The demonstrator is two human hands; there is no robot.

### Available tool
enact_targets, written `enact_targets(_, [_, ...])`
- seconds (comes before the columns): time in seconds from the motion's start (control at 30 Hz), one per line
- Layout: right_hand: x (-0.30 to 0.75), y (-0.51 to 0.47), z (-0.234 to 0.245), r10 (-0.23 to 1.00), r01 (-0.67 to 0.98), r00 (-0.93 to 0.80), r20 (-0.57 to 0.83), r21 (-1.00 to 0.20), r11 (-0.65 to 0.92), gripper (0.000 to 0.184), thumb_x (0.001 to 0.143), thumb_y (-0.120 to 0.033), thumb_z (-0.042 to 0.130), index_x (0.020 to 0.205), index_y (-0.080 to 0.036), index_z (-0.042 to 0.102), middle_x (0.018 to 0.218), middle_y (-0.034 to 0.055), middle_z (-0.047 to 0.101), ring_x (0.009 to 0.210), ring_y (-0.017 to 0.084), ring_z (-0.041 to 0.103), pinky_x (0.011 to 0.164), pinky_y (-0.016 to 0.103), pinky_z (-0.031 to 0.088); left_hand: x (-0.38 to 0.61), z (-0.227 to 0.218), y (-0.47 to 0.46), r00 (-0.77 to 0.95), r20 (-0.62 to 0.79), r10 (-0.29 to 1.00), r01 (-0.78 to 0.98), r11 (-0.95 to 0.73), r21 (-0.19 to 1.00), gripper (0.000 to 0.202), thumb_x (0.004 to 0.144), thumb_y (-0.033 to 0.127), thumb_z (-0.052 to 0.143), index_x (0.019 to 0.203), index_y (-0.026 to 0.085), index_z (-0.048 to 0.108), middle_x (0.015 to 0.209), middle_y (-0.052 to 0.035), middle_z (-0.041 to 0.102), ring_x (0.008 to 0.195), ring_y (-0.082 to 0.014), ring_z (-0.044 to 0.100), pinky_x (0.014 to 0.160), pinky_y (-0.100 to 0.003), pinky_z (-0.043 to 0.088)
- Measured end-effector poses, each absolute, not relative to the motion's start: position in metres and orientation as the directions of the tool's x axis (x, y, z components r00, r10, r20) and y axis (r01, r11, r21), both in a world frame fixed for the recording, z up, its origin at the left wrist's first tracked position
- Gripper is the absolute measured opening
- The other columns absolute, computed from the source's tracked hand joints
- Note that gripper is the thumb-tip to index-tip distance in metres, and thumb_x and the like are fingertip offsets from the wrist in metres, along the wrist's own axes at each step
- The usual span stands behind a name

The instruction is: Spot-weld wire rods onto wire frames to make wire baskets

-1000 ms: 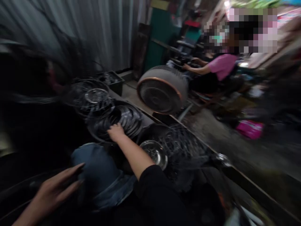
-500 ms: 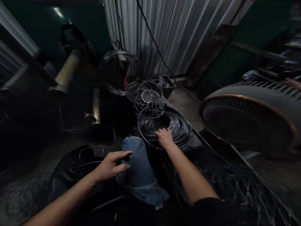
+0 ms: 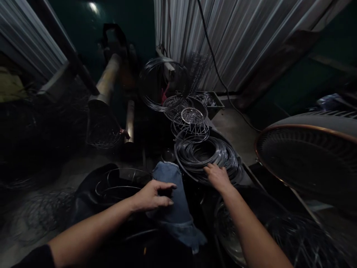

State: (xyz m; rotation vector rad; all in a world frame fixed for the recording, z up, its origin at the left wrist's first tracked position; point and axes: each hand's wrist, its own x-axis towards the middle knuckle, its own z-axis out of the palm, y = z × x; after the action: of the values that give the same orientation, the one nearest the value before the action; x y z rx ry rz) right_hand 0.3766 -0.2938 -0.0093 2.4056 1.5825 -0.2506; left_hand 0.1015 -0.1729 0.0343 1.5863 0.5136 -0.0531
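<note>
Here, the left hand [image 3: 154, 195], spread and empty, hangs over the denim [image 3: 181, 217]; whether it touches is unclear. Ahead of it and to its right lies the coil [image 3: 224, 154], flat and round, no clear long axis. The right hand [image 3: 219, 176] is nearer, bent fingers against the coil's near side; whether they pinch wire, I cannot tell.

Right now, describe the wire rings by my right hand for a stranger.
From the large fan on the right, go left to your right hand. Just beyond it lies the pile of wire rings, packed densely around a dark hollow, unlike the open, crisscrossed wire frame behind.
</note>
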Motion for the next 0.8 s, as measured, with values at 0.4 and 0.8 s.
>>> enact_targets(0.4, [0.394, -0.393, 0.021, 0.916, 0.874, 0.399, 0.032, -0.314, -0.37, 0.02, 0.083, -0.025, 0.054, 0.084, -0.021, 0.073, 0.081, 0.0065, 0.06, 0.079, 0.021, 0.06, 0.07, 0.031, 0.048, 0.163, 0.013, -0.215, 0.82, -0.571, 0.037, 0.445, 0.586, 0.677, 0.066, 0.055, 0.035, 0.083, 0.114, 0.012, 0.062, 0.081, -0.0024, 0.065, 0.07, -0.0142, 0.061, 0.07, -0.028, 0.046])
enact_targets(0.8, [0.344, -0.427, 0.055, 0.891, 0.822, 0.387, 0.237, -0.527, -0.217, 0.015, 0.083, -0.036, 0.06, 0.081, -0.029, 0.073, 0.084, 0.0071, 0.069, 0.079, 0.025, 0.066, 0.068, 0.038, 0.052, 0.197, 0.0, -0.213, 0.948, -0.317, -0.013, 0.317, 0.111, 0.942, 0.038, 0.066, 0.032, 0.08, 0.102, 0.023, 0.073, 0.1, 0.001, 0.07, 0.098, -0.0188, 0.062, 0.092, -0.027, 0.045])
